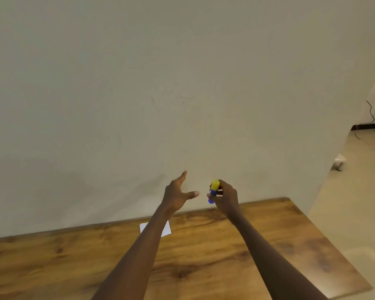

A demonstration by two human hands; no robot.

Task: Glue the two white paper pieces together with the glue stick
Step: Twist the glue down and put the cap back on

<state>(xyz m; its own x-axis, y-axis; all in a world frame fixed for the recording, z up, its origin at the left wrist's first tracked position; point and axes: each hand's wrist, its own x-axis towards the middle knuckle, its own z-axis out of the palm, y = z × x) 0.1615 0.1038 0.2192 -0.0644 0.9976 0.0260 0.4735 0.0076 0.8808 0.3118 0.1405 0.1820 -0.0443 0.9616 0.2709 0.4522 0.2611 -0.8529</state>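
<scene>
Wooden tabletop (204,267) fills the near field of the head view, its grain running left to right and its far edge meeting a plain pale wall (139,83). Nearest to us, both bare forearms cross the board and reach away from the body. Under the left forearm lies white paper (166,230), flat on the wood close to the far edge; we see one corner on each side of the arm, and we cannot tell whether this is one piece or two stacked, since the arm hides the middle.

Farther out, both hands are raised above the table's back edge, in front of the wall. Our left hand (178,194) is empty, fingers spread and thumb extended toward the right hand, just beside it but apart. Our right hand (224,197) is closed around the glue stick (213,190), held roughly upright, its yellow end up and its blue end down. Whether the cap is on or off we cannot tell at this size.

We judge the task to be at an early stage: the stick is in hand, but no glue shows on the paper, and nothing shows the pieces joined. Uncapping, spreading and pressing appear to remain.

Beyond the table's right corner, pale floor (355,191) and a trailing cable (370,113) show.
</scene>
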